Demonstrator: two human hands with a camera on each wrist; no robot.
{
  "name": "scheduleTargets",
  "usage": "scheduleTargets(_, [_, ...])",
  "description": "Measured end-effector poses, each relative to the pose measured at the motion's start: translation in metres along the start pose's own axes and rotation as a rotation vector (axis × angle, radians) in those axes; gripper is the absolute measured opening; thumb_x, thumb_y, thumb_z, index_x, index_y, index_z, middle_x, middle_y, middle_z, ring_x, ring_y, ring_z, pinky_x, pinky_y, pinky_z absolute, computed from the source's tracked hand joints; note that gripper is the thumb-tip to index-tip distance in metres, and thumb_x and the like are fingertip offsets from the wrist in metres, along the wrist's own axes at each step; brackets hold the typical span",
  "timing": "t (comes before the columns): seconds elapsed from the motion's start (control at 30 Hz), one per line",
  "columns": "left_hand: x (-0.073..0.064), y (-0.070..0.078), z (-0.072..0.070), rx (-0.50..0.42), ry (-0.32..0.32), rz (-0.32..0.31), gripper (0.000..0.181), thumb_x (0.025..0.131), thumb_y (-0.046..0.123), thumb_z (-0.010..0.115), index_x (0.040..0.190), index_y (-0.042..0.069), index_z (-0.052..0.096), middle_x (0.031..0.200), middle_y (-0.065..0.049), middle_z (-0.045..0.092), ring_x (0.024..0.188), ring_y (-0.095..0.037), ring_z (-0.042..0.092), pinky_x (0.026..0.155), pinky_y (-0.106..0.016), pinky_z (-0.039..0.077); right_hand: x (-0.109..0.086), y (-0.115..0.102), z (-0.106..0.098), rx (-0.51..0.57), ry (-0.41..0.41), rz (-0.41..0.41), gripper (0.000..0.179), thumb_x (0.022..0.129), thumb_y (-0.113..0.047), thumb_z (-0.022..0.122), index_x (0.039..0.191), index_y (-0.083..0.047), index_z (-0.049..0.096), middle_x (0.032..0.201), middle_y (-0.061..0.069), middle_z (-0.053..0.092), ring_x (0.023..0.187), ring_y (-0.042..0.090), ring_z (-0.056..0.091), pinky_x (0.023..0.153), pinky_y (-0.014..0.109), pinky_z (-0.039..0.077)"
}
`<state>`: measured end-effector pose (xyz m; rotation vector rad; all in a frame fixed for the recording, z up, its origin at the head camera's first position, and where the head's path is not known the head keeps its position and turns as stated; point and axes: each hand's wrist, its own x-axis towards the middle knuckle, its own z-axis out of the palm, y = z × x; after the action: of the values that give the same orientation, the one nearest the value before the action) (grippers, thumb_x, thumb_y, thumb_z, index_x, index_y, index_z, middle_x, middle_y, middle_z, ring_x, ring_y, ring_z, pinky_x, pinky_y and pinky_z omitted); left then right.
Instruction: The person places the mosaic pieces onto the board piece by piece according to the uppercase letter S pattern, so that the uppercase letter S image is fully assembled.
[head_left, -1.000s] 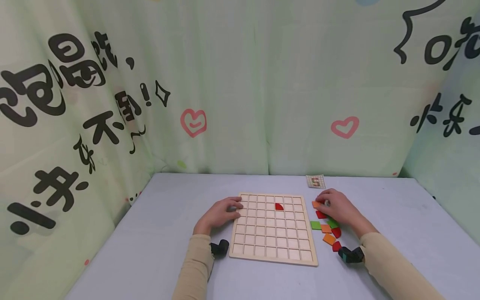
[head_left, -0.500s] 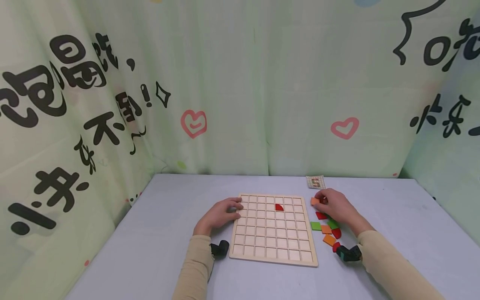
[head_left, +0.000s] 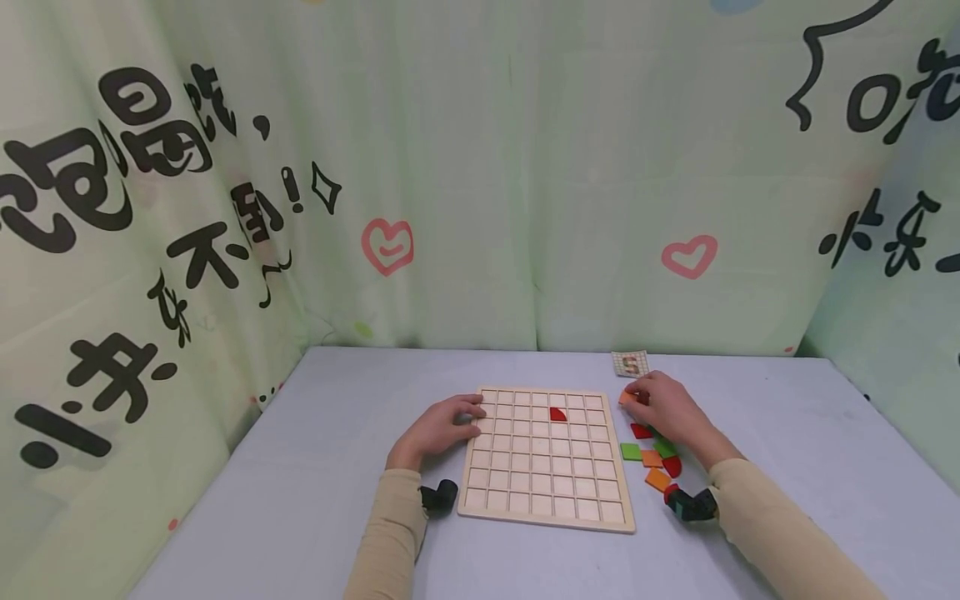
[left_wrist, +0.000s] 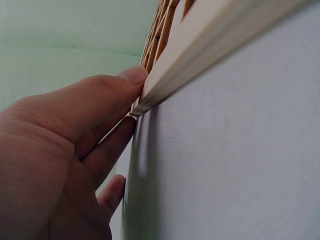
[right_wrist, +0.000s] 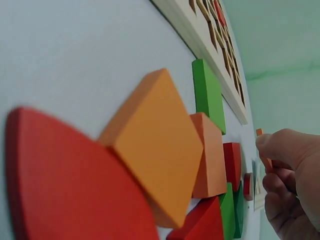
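Note:
A wooden grid board lies on the table, with one red quarter-round tile in a cell of its upper part. My left hand rests at the board's upper left edge, thumb and fingertips touching the frame; the left wrist view shows the thumb on the frame's rim. Just beyond the board's upper right side, my right hand pinches an orange tile between thumb and fingers. In the right wrist view this tile shows mostly edge-on, partly hidden by the thumb.
Right of the board lie several loose tiles: a green square, orange squares and red pieces, some overlapping. A small patterned card lies near the table's back edge. A printed curtain hangs behind the table.
My right hand has raised the orange tile from beside the red piece and shifted slightly left and toward the table's back. The left hand and the board stay put.

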<state>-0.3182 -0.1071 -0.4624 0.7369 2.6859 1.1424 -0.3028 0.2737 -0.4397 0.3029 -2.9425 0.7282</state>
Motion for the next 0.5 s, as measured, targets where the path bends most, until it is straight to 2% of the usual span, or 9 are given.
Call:
scheduleTargets(0.37, [0.0,-0.001,0.002,0.003,0.001,-0.018,0.025,0.091,0.012,0.067,0.115,0.006,0.069,0.145,-0.005,0.051,0.14,-0.027,0.038,0.115,-0.043,0.031,0.005,-0.013,0.005,0.0,0.028,-0.082,0.033,0.09,-0.014,0.069,0.116,0.006,0.066,0.096,0.011,0.064,0.085,0.023,0.053,0.076,0.04,0.052])
scheduleTargets(0.5, [0.0,-0.001,0.001,-0.001,0.002,-0.012,0.025,0.09,0.011,0.067,0.114,0.006,0.069,0.144,-0.006,0.051,0.139,-0.028,0.038,0.114,-0.044,0.031,0.007,-0.022,0.007,0.021,0.012,-0.108,0.032,0.091,-0.013,0.068,0.116,0.006,0.066,0.097,0.009,0.066,0.085,0.023,0.056,0.077,0.04,0.053])
